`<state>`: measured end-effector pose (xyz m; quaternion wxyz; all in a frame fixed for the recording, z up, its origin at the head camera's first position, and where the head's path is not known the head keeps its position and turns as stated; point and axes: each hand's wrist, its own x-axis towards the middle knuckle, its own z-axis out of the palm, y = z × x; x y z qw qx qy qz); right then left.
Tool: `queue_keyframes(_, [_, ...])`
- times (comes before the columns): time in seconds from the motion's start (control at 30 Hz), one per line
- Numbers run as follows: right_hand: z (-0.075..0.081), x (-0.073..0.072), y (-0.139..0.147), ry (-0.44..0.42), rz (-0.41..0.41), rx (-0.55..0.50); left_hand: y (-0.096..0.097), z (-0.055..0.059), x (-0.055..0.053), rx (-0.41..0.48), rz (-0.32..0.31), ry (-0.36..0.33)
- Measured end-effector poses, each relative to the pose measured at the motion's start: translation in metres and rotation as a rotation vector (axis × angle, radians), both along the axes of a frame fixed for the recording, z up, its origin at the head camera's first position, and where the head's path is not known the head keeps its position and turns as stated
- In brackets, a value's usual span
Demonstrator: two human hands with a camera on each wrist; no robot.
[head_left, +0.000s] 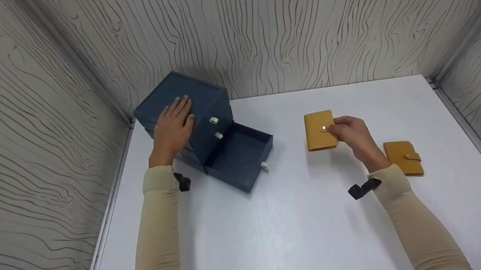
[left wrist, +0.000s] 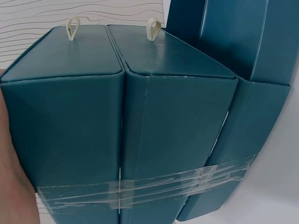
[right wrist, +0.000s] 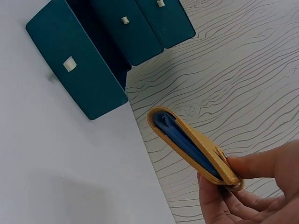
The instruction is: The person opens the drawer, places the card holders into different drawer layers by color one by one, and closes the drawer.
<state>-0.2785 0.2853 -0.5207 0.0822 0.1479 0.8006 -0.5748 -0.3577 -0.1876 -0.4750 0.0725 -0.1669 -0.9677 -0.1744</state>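
My right hand (head_left: 354,136) pinches a mustard-yellow card wallet (head_left: 318,131) by its snap-strap side, thumb on top, above the white table. Blue inner sleeves show along the edge of the wallet (right wrist: 191,147) in the right wrist view. On the left, my left hand (head_left: 173,127) rests with extended fingers on the top of a dark blue drawer box (head_left: 193,90). Its bottom drawer (head_left: 243,153) is pulled out, and no contents show inside. The two upper drawers are closed, each with a small pale pull loop (left wrist: 152,29).
A second yellow wallet (head_left: 401,158) with a snap strap lies on the white table (head_left: 273,242) beside my right wrist. Clear tape (left wrist: 154,189) runs round the side of the drawer box. Wood-grain patterned panels (head_left: 254,31) enclose the table at the back and sides.
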Motion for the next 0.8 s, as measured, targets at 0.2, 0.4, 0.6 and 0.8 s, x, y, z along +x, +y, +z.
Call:
queue_keyframes(0.2, [0.0, -0.003, -0.004, 0.036, 0.017, 0.003, -0.001, -0.001, 0.0, 0.001, -0.001, 0.003])
queue_keyframes(0.4, [0.003, -0.005, -0.01, 0.043, 0.014, -0.009, -0.001, -0.002, 0.0, 0.003, -0.001, 0.003])
queue_keyframes(0.6, [0.004, -0.007, -0.016, 0.043, 0.013, -0.021, 0.0, -0.002, 0.0, 0.009, 0.002, 0.011])
queue_keyframes(0.8, [0.006, -0.009, -0.023, 0.049, 0.022, -0.034, 0.0, -0.002, 0.0, 0.012, 0.003, 0.016])
